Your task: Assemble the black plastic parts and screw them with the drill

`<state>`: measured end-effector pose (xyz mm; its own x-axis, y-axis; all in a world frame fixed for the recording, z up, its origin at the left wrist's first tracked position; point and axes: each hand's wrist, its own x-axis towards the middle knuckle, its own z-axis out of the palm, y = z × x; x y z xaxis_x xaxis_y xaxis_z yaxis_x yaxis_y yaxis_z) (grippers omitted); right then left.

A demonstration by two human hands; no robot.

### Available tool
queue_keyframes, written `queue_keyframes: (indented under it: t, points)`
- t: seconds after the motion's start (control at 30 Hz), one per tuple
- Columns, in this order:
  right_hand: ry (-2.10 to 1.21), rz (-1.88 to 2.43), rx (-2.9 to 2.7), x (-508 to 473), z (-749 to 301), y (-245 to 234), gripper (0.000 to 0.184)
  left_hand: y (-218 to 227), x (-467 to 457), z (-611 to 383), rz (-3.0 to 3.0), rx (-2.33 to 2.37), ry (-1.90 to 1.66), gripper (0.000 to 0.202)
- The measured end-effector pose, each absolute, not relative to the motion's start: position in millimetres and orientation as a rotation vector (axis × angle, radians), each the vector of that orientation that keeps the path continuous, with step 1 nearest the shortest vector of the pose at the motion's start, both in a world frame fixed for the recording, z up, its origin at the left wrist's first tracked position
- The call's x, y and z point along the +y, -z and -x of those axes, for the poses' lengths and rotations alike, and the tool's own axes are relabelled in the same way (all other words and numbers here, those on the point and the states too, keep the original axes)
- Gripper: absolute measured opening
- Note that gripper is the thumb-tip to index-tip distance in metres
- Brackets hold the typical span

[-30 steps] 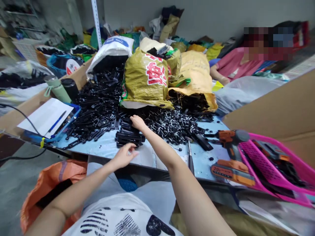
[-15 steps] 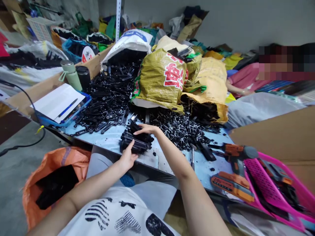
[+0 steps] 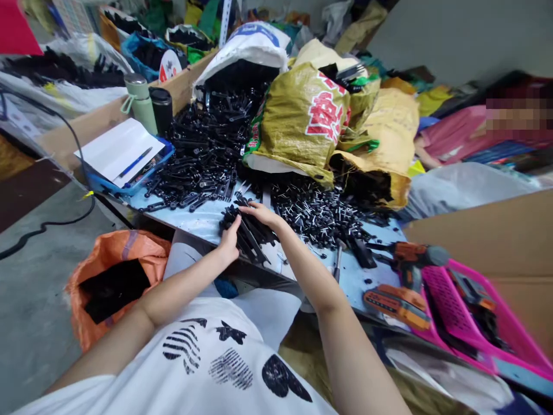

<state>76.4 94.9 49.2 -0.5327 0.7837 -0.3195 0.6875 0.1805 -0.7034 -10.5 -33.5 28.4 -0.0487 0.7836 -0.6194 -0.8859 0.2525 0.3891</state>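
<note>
A stack of long black plastic parts (image 3: 249, 235) lies at the near edge of the light blue table (image 3: 207, 222). My left hand (image 3: 228, 243) presses against the stack's left end, thumb up, fingers wrapped round it. My right hand (image 3: 261, 214) lies over the top of the stack, fingers curved down on the parts. A large heap of black strips (image 3: 203, 155) spreads to the left and a pile of small black and white pieces (image 3: 322, 216) to the right.
Yellow woven sacks (image 3: 302, 121) and a white sack (image 3: 246, 49) stand behind the heaps. A blue tray with paper and pen (image 3: 123, 155), two flasks (image 3: 147, 106), an orange drill (image 3: 404, 271), a pink basket (image 3: 470, 317) and an orange bag (image 3: 112, 276) surround me. Another person sits far right.
My left hand has moved from the table edge onto the stack's left end. My right hand has settled on top of it. The stack now sits skewed, and the camera has tilted.
</note>
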Motion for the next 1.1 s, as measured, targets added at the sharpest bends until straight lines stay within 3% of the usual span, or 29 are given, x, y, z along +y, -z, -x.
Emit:
queue_keyframes:
  t: [0.17,0.23,0.37,0.47,0.6,0.77,0.87,0.97,1.1]
  points:
    - [-0.569,1.341,-2.163,92,-72,-83,0.049,-44,-10,51,0.215,0.908,-1.303,0.036]
    - [-0.500,1.121,-2.183,65,-77,-94,0.051,-48,-7,63,0.221,0.891,-1.332,0.036]
    - [-0.786,0.830,-2.318,5,-89,-84,0.056,-54,-8,71,0.172,0.861,-1.378,0.034]
    - [-1.085,1.050,-1.860,-8,-93,-61,0.043,-54,-17,66,0.065,0.929,-1.336,0.027]
    - [-1.568,1.090,-1.206,-2,-97,-44,0.046,-57,-38,54,-0.079,1.027,-1.376,0.031]
    - [-1.791,0.969,-1.090,-14,-96,-40,0.043,-67,-48,36,-0.320,0.953,-1.606,0.043]
    - [-1.620,1.008,-1.337,-6,-102,-41,0.044,-64,-46,33,-0.302,0.987,-1.651,0.042]
    - [-1.097,1.246,-1.619,34,-110,-46,0.048,-50,-45,35,-0.193,1.072,-1.657,0.042]
    - [-0.540,1.863,-1.796,112,-98,-49,0.075,-28,-44,33,-0.075,1.187,-1.705,0.040]
